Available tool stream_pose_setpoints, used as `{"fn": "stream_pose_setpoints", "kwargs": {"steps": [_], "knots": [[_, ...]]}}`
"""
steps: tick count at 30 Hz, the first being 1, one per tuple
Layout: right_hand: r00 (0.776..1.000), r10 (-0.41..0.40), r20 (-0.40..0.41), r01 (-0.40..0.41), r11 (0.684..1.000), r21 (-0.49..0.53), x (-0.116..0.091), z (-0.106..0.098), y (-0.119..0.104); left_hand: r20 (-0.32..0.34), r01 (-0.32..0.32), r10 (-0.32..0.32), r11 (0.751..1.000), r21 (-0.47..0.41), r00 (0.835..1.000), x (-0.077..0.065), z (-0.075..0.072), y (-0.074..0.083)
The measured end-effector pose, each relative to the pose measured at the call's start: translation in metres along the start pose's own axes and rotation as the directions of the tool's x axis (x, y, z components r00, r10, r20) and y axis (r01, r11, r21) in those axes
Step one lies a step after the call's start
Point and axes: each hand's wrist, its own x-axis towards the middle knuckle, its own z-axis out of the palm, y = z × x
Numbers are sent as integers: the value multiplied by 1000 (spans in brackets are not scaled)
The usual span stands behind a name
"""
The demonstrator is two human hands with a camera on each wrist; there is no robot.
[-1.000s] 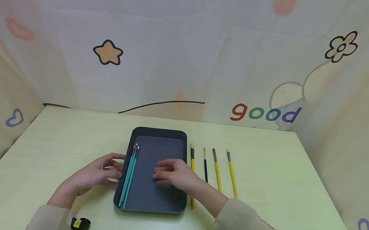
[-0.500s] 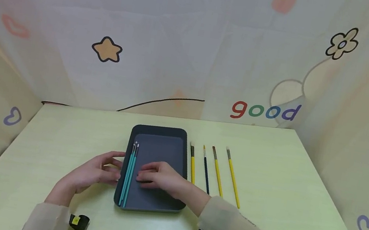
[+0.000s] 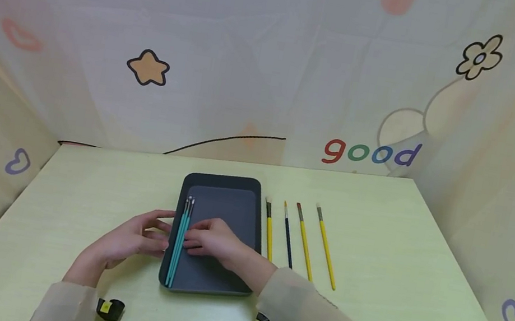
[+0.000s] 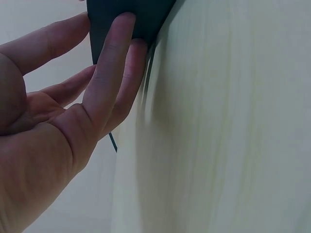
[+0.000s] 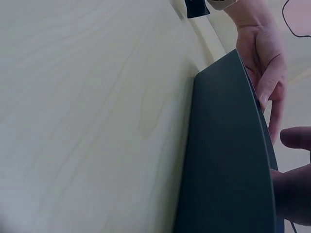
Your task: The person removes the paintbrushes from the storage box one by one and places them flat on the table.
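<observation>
A dark grey tray (image 3: 253, 184) sits on the table, and teal-handled paintbrushes (image 3: 178, 252) lie lengthwise along its left inner wall. My left hand (image 3: 133, 242) is at the tray's left outer side, its fingertips touching the wall. The left wrist view shows those fingers (image 4: 109, 63) fairly straight against the dark wall. Reaching over the right rim, my right hand (image 3: 213, 241) is inside the tray with its fingertips right at the right side of the teal brushes. In the right wrist view the tray wall (image 5: 228, 150) hides most of this hand.
Right of the tray, several paintbrushes lie on the pale table (image 3: 398, 297): a yellow one (image 3: 268, 233), a dark blue one (image 3: 288, 237) and two more yellow ones. A patterned cloth (image 3: 272, 72) stands behind. Small black boxes (image 3: 111, 310) hang by the wrists.
My right hand has moved left across the tray to the teal brushes, whose lower ends have shifted slightly left. The left hand has stayed at the tray's side.
</observation>
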Motion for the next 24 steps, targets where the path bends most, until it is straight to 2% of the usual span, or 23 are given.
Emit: {"fn": "stream_pose_setpoints", "kwargs": {"steps": [5,14,19,24], "knots": [[1000,-15,-9,15,999,50,7,8,6,5,-5,4,1000,3,1000,-1,-2,0],[992,-98,-81,94,994,-61,11,20,13,12,-14,14,1000,-12,1000,0,0,0],[987,-100,-124,89,992,-88,14,24,14,5,-3,3,1000,-18,1000,0,-1,-1],[986,-86,-140,77,994,-73,16,24,14,-1,7,-7,1000,-18,1000,0,-1,-1]]}}
